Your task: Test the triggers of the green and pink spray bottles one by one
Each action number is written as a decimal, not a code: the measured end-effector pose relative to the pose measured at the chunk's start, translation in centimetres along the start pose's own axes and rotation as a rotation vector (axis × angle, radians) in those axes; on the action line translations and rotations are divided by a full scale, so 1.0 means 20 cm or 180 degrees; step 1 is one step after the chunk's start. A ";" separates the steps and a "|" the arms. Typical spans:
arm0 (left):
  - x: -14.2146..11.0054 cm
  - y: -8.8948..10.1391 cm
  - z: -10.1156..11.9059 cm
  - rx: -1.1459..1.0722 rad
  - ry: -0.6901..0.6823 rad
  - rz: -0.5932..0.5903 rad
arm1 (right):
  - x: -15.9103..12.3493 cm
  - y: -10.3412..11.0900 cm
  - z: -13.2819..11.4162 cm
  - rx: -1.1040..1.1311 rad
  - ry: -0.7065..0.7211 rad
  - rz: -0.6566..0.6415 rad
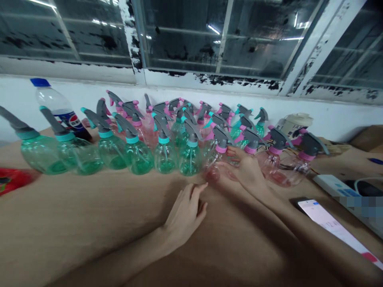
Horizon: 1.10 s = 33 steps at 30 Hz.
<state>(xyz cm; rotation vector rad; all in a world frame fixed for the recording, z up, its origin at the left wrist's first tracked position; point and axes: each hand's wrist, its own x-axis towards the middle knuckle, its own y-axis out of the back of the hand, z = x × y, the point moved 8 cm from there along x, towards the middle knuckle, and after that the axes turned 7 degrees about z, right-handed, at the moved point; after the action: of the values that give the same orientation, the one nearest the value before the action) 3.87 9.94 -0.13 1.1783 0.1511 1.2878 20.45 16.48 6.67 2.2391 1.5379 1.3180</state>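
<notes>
Near the middle of the table my right hand [247, 169] has its fingers around the right side of a clear pink spray bottle [213, 165] with a grey trigger head and pink collar. Another pink spray bottle [250, 139] stands just behind this hand, its body mostly covered. My left hand [185, 213] is open and holds nothing, fingers pointing toward the bottles. The closest bottle to its fingertips on the left is a green spray bottle [190, 159] with a turquoise collar. All these bottles are upright.
Several green spray bottles [139, 157] line the front left; more pink ones [277, 153] continue right, with further rows behind. A Pepsi bottle [70, 115] stands back left. A red packet [13, 179], phone [335, 227] and white power strip [338, 191] lie at the sides. Windows rise behind.
</notes>
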 end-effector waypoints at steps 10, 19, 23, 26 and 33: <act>0.00 0.00 0.00 0.0060 0.0003 -0.0065 | 0.02 -0.01 0.04 0.0293 -0.0045 -0.0078; 0.01 0.00 -0.02 -0.0031 0.0131 -0.0126 | -0.07 0.27 0.14 0.0139 -0.0375 -0.0019; 0.02 0.02 -0.01 -0.0060 0.0149 -0.0084 | -0.07 0.38 0.24 -0.0392 -0.0459 0.0106; 0.02 0.03 0.00 -0.0095 0.0097 -0.0099 | -0.06 0.39 0.28 -0.0873 -0.0445 0.0239; 0.02 0.04 0.03 -0.0191 0.0032 -0.0113 | -0.01 0.24 0.28 -0.1028 -0.0340 0.0138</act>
<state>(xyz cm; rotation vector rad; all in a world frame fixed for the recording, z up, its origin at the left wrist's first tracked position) 3.86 9.80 0.99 1.1137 0.1394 1.2590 27.81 15.97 5.69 2.1103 1.1531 1.3243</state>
